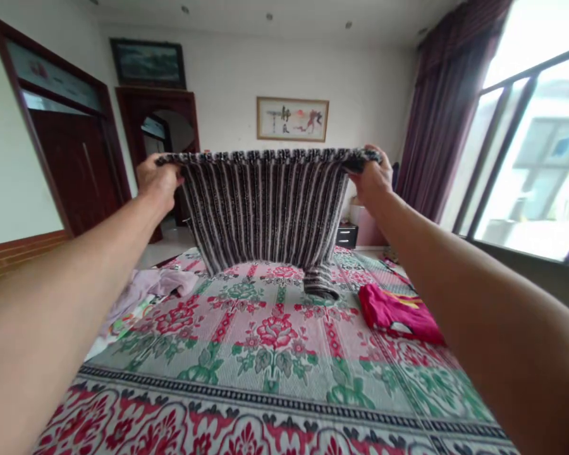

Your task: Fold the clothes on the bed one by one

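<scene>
A black, grey and white striped knit sweater [265,208] hangs stretched out in front of me above the bed. My left hand [159,180] is closed around the left corner of its upper edge. At the opposite corner, my right hand [372,174] grips the same edge, so the band between them is pulled nearly straight. The lower part of the sweater droops toward the bed cover, and a sleeve [320,283] dangles at its lower right. Both arms reach far forward.
A flowered bed cover [275,354] spreads below. Folded bright pink cloth [401,313] lies at right; a pale pink garment [146,291] lies rumpled at left. A small dark drawer unit [347,236] stands beyond the bed. Windows and a purple curtain [443,114] are on the right.
</scene>
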`<control>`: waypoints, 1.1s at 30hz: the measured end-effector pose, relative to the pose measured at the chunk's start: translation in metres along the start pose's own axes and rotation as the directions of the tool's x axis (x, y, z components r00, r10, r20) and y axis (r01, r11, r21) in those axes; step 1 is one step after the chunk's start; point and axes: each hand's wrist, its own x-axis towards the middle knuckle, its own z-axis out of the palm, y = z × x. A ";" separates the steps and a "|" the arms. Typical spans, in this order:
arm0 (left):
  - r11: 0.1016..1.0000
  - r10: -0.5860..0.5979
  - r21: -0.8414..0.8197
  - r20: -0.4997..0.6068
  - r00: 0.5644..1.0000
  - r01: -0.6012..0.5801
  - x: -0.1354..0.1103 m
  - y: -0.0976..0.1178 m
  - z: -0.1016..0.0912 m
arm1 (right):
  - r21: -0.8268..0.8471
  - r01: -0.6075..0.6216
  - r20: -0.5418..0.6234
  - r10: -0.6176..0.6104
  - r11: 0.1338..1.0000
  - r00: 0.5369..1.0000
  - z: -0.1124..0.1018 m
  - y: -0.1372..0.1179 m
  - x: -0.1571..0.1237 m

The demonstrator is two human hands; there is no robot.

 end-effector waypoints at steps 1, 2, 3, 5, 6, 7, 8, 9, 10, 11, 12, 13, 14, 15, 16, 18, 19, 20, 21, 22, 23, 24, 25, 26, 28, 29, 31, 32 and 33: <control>1.000 0.009 0.000 0.003 1.000 -0.009 0.003 0.003 0.001 | 0.016 0.043 0.033 -0.043 0.999 0.998 0.001 -0.006 0.005; 1.000 0.004 0.002 0.007 1.000 -0.004 0.003 0.003 0.001 | 0.027 0.079 0.071 -0.081 0.996 0.994 -0.001 -0.010 0.006; 1.000 -0.012 0.005 0.010 1.000 0.012 -0.001 0.000 0.000 | 0.029 0.106 0.100 -0.109 0.994 0.989 -0.005 -0.011 0.003; 0.997 -0.074 0.031 0.025 0.997 0.073 -0.018 -0.014 -0.005 | -0.003 0.151 0.125 -0.150 0.989 0.981 -0.020 -0.005 -0.015; 0.992 -0.114 0.057 0.046 0.992 0.111 -0.030 -0.025 -0.009 | -0.048 0.162 0.111 -0.156 0.986 0.981 -0.031 0.003 -0.029; 0.980 -0.172 0.115 0.086 0.981 0.162 -0.044 -0.038 -0.014 | -0.116 0.171 0.116 -0.157 0.978 0.981 -0.044 0.012 -0.045; 0.956 -0.234 0.210 0.120 0.965 0.206 -0.059 -0.052 -0.021 | -0.214 0.202 0.156 -0.170 0.956 0.973 -0.059 0.024 -0.063; 0.937 -0.275 0.258 0.134 0.952 0.235 -0.074 -0.067 -0.029 | -0.336 0.250 0.194 -0.194 0.908 0.962 -0.075 0.036 -0.083; 0.921 -0.308 0.294 0.151 0.939 0.255 -0.090 -0.082 -0.038 | -0.453 0.267 0.242 -0.171 0.851 0.955 -0.093 0.050 -0.103; 0.903 -0.341 0.334 0.170 0.925 0.272 -0.107 -0.097 -0.047 | -0.551 0.295 0.287 -0.154 0.781 0.945 -0.111 0.064 -0.123; 0.877 -0.379 0.389 0.197 0.904 0.283 -0.124 -0.112 -0.057 | -0.622 0.330 0.336 -0.139 0.710 0.932 -0.129 0.078 -0.143; 0.829 -0.413 0.500 0.249 0.876 0.249 -0.140 -0.126 -0.068 | -0.667 0.366 0.392 -0.112 0.648 0.913 -0.146 0.090 -0.162; 0.785 -0.435 0.587 0.293 0.851 0.199 -0.157 -0.139 -0.078 | -0.698 0.398 0.446 -0.074 0.596 0.892 -0.161 0.102 -0.181; 0.740 -0.466 0.654 0.328 0.822 0.159 -0.173 -0.151 -0.088 | -0.720 0.428 0.490 -0.037 0.546 0.871 -0.174 0.111 -0.197; 0.701 -0.493 0.702 0.348 0.797 0.127 -0.187 -0.163 -0.097 | -0.732 0.471 0.531 -0.019 0.492 0.847 -0.185 0.119 -0.212; 0.667 -0.507 0.740 0.364 0.781 0.088 -0.211 -0.182 -0.111 | -0.736 0.558 0.597 -0.021 0.383 0.802 -0.197 0.127 -0.236; 0.676 -0.487 0.732 0.364 0.794 0.080 -0.221 -0.189 -0.116 | -0.724 0.595 0.633 -0.008 0.349 0.774 -0.199 0.128 -0.244; 0.684 -0.475 0.725 0.357 0.804 0.082 -0.228 -0.195 -0.120 | -0.708 0.628 0.667 0.011 0.324 0.745 -0.199 0.127 -0.250; 0.693 -0.460 0.715 0.344 0.819 0.089 -0.233 -0.199 -0.123 | -0.690 0.655 0.696 0.036 0.309 0.717 -0.198 0.125 -0.254; 0.699 -0.447 0.708 0.324 0.834 0.100 -0.236 -0.202 -0.126 | -0.676 0.673 0.717 0.059 0.300 0.694 -0.196 0.123 -0.257; 0.703 -0.437 0.703 0.303 0.847 0.111 -0.238 -0.204 -0.127 | -0.666 0.685 0.731 0.076 0.295 0.678 -0.195 0.121 -0.258; 0.705 -0.427 0.699 0.284 0.859 0.119 -0.240 -0.205 -0.128 | -0.662 0.690 0.737 0.087 0.292 0.670 -0.193 0.119 -0.259; 0.709 -0.416 0.694 0.270 0.868 0.124 -0.240 -0.205 -0.128 | -0.660 0.692 0.740 0.094 0.292 0.666 -0.193 0.117 -0.259; 0.713 -0.409 0.690 0.261 0.874 0.127 -0.241 -0.204 -0.128 | -0.661 0.691 0.740 0.102 0.292 0.665 -0.193 0.116 -0.259; 0.721 -0.399 0.681 0.255 0.881 0.129 -0.242 -0.203 -0.128 | -0.667 0.684 0.737 0.123 0.295 0.665 -0.195 0.116 -0.258; 0.725 -0.394 0.676 0.253 0.884 0.129 -0.242 -0.202 -0.127 | -0.669 0.681 0.735 0.133 0.298 0.665 -0.197 0.116 -0.258; 0.720 -0.393 0.680 0.238 0.888 0.137 -0.242 -0.199 -0.127 | -0.672 0.675 0.732 0.136 0.306 0.667 -0.200 0.116 -0.259; 0.710 -0.398 0.689 0.220 0.891 0.148 -0.242 -0.197 -0.128 | -0.669 0.673 0.733 0.133 0.314 0.667 -0.201 0.116 -0.259; 0.696 -0.405 0.700 0.195 0.893 0.163 -0.242 -0.195 -0.129 | -0.664 0.675 0.737 0.130 0.323 0.663 -0.201 0.116 -0.259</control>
